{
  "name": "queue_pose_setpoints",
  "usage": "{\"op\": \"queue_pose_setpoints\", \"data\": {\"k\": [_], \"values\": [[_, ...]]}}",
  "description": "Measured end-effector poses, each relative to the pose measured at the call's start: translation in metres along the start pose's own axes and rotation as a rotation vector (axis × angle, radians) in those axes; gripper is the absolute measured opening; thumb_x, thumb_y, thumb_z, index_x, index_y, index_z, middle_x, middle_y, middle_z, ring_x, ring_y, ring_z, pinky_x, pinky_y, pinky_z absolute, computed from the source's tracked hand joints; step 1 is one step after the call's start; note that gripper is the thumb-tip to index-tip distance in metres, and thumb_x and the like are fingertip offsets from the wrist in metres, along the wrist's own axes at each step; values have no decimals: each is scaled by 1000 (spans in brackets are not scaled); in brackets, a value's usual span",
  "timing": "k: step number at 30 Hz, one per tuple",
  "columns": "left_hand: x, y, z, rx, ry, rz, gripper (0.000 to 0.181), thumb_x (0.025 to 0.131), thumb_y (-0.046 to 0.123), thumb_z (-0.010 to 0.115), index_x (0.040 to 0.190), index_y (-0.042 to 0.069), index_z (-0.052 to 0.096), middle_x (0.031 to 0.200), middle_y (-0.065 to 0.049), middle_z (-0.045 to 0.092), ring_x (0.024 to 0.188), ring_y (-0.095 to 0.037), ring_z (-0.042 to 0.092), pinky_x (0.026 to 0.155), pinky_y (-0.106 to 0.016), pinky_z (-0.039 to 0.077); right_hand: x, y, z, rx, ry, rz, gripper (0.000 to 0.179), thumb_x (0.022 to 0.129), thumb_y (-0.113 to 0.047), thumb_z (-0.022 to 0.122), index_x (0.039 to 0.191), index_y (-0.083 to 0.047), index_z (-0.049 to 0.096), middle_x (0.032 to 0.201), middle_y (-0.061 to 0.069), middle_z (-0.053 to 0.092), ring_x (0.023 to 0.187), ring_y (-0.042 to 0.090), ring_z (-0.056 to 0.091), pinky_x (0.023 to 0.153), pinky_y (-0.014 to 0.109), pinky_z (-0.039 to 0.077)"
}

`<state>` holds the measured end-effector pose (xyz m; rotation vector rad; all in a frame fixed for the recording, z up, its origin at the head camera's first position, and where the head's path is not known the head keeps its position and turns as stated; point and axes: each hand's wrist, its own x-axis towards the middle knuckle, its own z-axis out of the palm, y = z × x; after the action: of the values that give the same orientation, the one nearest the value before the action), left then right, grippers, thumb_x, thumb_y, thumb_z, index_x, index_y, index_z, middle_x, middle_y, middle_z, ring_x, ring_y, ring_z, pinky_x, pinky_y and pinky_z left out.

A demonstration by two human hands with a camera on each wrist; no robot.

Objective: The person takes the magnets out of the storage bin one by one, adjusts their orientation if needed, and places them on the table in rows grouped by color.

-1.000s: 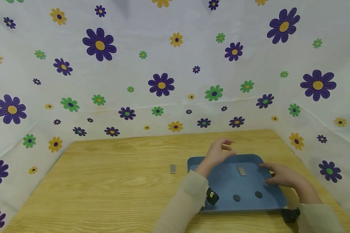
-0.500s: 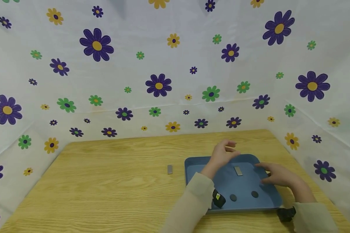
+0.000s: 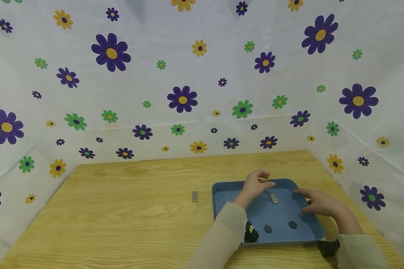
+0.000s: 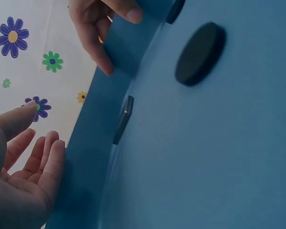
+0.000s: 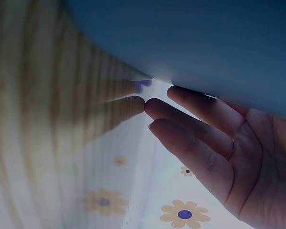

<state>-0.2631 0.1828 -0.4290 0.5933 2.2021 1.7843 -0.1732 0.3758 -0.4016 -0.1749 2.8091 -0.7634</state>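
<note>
A blue tray [image 3: 256, 239] lies on the wooden table. My left hand [image 3: 254, 186] hovers over its far part, fingers loosely bent and nothing between thumb and fingers; the left wrist view shows this hand [image 4: 28, 176] near the tray wall. Along the tray's right rim, my right hand [image 3: 323, 201] rests with thumb and index finger over the edge. In the right wrist view its other fingers [image 5: 195, 152] extend outside, beside the tray wall. Inside lie a silvery flat bar [image 3: 274, 198] and two dark round discs [image 3: 268, 228], one of them a thick disc [image 4: 200, 55] in the left wrist view.
Left of the tray, a second silvery bar [image 3: 195, 196] lies on the wooden table [image 3: 128, 209]. White cloth walls [image 3: 138, 86] with printed flowers stand at the back and sides. Each wrist carries a black camera [image 3: 251, 232].
My left hand has shifted a little to the right over the tray and then lowered slightly. The right hand stays at the rim. The head view has turned slightly.
</note>
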Motion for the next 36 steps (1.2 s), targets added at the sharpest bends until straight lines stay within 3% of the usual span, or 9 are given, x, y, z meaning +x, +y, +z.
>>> {"op": "queue_pose_setpoints", "data": {"k": [4, 11, 18, 25, 32, 36], "values": [[0, -5, 1, 49, -23, -1, 28, 77, 11, 69, 103, 6, 61, 95, -1, 58, 82, -10, 57, 65, -22, 46, 1, 1, 1, 11, -5, 14, 63, 68, -13, 74, 121, 8, 46, 119, 37, 41, 105, 49, 42, 78, 52, 41], [1, -8, 2, 190, -55, -10, 24, 76, 12, 70, 98, 9, 63, 92, 4, 59, 78, -6, 54, 64, -20, 45, 1, 0, 0, 17, -5, 13, 64, 68, -13, 74, 121, 8, 46, 119, 37, 41, 108, 51, 38, 80, 54, 39], [0, -9, 3, 337, -122, 18, 25, 76, 15, 70, 100, 10, 63, 90, 5, 59, 76, -5, 52, 63, -19, 43, 1, -1, 0, 11, -17, 24, 63, 69, -14, 73, 121, 8, 46, 119, 37, 41, 108, 51, 38, 80, 54, 39], [-2, -8, 5, 452, -197, -8, 30, 75, 15, 71, 104, 10, 63, 89, 4, 59, 79, -6, 53, 65, -19, 43, 0, 0, 1, 10, -13, 12, 63, 68, -15, 74, 121, 8, 46, 118, 37, 41, 107, 51, 39, 79, 54, 39], [-1, -9, 7, 549, -234, -71, 33, 74, 19, 73, 105, 10, 63, 78, 6, 56, 69, -6, 51, 62, -19, 42, 0, 1, 1, 8, -16, 12, 62, 69, -14, 73, 121, 8, 47, 119, 37, 41, 108, 51, 38, 80, 54, 39], [0, -8, 8, 626, -239, -46, 35, 73, 23, 73, 104, 10, 63, 77, 6, 57, 67, -5, 49, 62, -18, 41, 1, 1, 0, 3, -8, 1, 62, 68, -14, 73, 120, 8, 47, 119, 37, 41, 108, 51, 38, 80, 55, 38]]}}
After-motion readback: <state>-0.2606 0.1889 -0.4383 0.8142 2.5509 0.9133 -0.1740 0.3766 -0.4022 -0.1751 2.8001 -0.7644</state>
